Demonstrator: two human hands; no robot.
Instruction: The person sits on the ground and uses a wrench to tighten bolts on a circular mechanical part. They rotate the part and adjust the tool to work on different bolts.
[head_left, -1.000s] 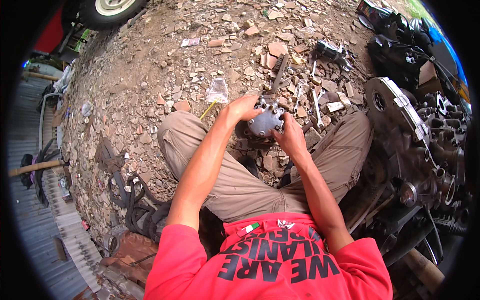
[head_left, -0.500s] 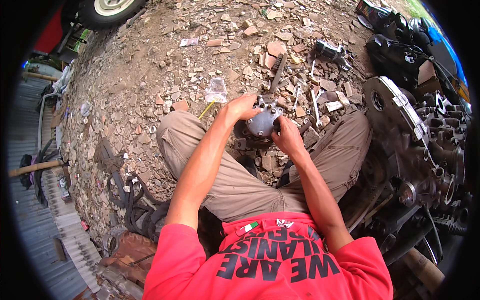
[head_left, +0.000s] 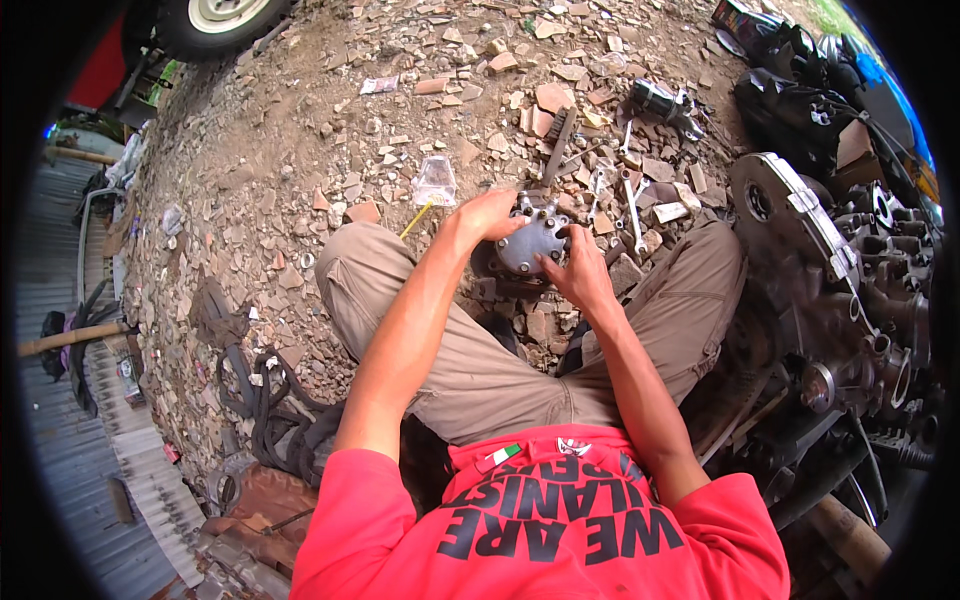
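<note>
Between my knees is a round grey metal housing (head_left: pixel 530 249), its flat cover ringed with bolts and small fittings. My left hand (head_left: pixel 489 214) grips its upper left side, fingers curled over the far rim and partly hidden. On the right side, my right hand (head_left: pixel 584 271) holds the housing too, the thumb lying on the cover's lower right. A dark lower part of the housing shows beneath the cover. Just beyond it lies a wire brush (head_left: pixel 559 140), and several wrenches, one a long combination wrench (head_left: pixel 633 212), rest on the rubble to the right.
Engine assemblies (head_left: pixel 800 260) crowd my right side. A dark cylindrical motor (head_left: pixel 660 103) lies farther out. Clear plastic packaging (head_left: pixel 434 182) sits beyond my left knee, black hoses (head_left: pixel 270 395) lie at left, and a vehicle wheel (head_left: pixel 222 18) stands far left.
My right hand has shifted up along the housing's right edge, and its thumb now lies across the cover. The housing sits slightly farther right. My left hand keeps its hold.
</note>
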